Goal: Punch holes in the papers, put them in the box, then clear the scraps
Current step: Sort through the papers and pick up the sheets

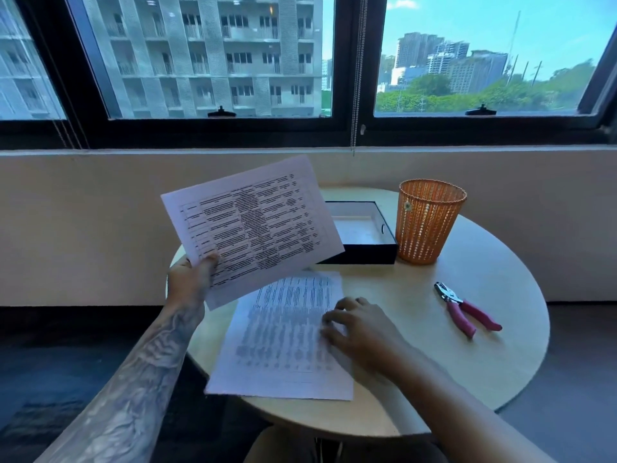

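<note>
My left hand (190, 279) grips the lower left corner of a printed sheet (253, 225) and holds it raised above the round table, partly hiding the box. My right hand (357, 325) lies on the right edge of a stack of printed papers (280, 339) that sits flat on the table, fingers spread and curled on the top sheet. The black box (364, 252) with a white inside stands open behind the papers. A hole punch (464, 309) with pink handles lies on the table to the right, apart from both hands.
An orange mesh waste basket (427, 222) stands upright just right of the box. The round beige table (467, 372) ends close to my body. A low wall and windows run behind the table.
</note>
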### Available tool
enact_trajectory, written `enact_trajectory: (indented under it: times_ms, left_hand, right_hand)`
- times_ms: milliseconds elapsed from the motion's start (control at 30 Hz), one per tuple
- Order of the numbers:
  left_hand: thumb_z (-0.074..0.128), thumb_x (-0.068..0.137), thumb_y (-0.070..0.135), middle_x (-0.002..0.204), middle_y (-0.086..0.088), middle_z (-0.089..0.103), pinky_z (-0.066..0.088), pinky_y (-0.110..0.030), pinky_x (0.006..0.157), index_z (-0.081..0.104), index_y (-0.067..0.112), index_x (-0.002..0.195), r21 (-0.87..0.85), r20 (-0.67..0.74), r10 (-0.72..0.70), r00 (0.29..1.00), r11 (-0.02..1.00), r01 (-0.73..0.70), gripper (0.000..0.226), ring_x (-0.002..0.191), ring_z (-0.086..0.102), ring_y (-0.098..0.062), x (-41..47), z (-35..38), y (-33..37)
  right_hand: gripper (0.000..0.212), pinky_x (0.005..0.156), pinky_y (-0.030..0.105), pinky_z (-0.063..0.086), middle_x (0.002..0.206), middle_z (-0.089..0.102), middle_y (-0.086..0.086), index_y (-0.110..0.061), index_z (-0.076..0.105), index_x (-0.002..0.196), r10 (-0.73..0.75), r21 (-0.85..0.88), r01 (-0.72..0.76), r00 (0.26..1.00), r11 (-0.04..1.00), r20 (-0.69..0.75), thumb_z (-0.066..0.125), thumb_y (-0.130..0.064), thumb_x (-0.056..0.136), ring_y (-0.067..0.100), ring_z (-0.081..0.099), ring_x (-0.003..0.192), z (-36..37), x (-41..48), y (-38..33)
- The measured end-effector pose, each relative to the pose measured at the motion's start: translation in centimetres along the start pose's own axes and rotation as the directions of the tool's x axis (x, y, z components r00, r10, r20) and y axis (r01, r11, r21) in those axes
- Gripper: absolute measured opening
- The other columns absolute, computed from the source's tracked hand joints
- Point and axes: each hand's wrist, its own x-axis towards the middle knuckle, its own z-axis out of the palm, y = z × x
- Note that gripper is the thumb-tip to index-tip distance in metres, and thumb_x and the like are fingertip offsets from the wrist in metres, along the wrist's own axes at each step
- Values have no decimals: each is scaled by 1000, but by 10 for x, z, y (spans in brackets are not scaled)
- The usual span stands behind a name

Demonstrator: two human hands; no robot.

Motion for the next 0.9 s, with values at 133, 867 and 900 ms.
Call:
enact_trajectory:
  times_ms: [133, 867, 900]
  left_hand:
    - [68, 88, 6, 90, -12, 65, 48, -47, 79, 72, 17, 88, -45, -8, -9, 1000, 999, 9, 12, 87, 57, -29, 0, -3, -3]
    - [67, 87, 2, 89, -8, 67, 45, -31, 66, 70, 8, 105, 82, -90, -36, 995, 996, 43, 20, 71, 57, -21, -7, -8, -12]
    - [67, 86, 3, 88, -9, 66, 44, -32, 64, 71, 8, 104, 121, -79, -34, 996, 992, 43, 18, 69, 55, -22, -6, -8, -10]
  right_hand:
    - [40, 86, 35, 44, 111, 68, -5, -24, 68, 101, 126, 23, -125, 991, 992, -50, 48, -58, 92, 22, 60, 110, -9, -2, 19]
    - [24, 56, 18, 46, 95, 67, -5, -32, 65, 105, 324, 398, -320, 944, 860, 58, 74, -19, 86, 7, 61, 73, -56, -8, 47]
    - [24, 56, 14, 48, 91, 67, -6, -31, 64, 105, 295, 469, -272, 955, 841, 25, 73, -18, 87, 7, 63, 70, -62, -9, 45]
